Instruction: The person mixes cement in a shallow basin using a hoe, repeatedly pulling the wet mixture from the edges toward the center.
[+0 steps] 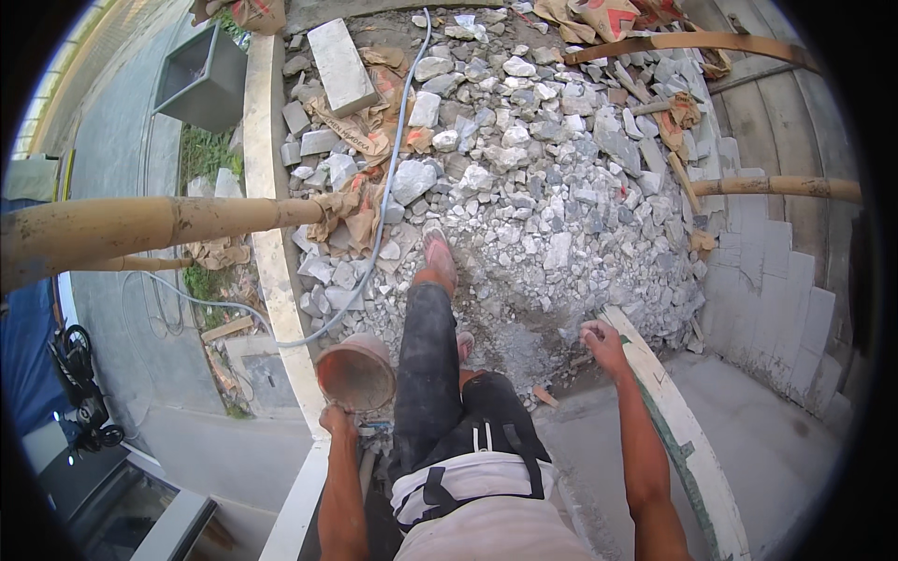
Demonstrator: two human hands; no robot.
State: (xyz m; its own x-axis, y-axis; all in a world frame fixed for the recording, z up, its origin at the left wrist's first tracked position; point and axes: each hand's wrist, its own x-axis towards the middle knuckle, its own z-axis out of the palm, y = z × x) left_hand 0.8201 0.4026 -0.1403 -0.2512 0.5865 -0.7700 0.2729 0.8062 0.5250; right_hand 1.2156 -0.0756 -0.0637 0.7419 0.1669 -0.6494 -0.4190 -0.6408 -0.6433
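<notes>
At my left side hangs a worn, reddish-brown bucket (355,374), tilted so that its dusty inside shows. My left hand (337,421) is closed at the bucket's lower left rim; whether it grips the rim or a handle is hard to see. Held out to the right, my right hand (604,344) has its fingers curled in, with nothing visible in them. It is beside the upper end of a long white board (678,421) with green patches. My legs step onto grey and white broken rubble (533,187), one sandalled foot (438,252) ahead.
A blue-grey hose (391,187) snakes across the rubble's left side, near a pale block (341,67) and torn paper sacks (360,210). A thick bamboo pole (159,229) juts in from the left over a low white wall (271,150). More bamboo (776,187) crosses at right.
</notes>
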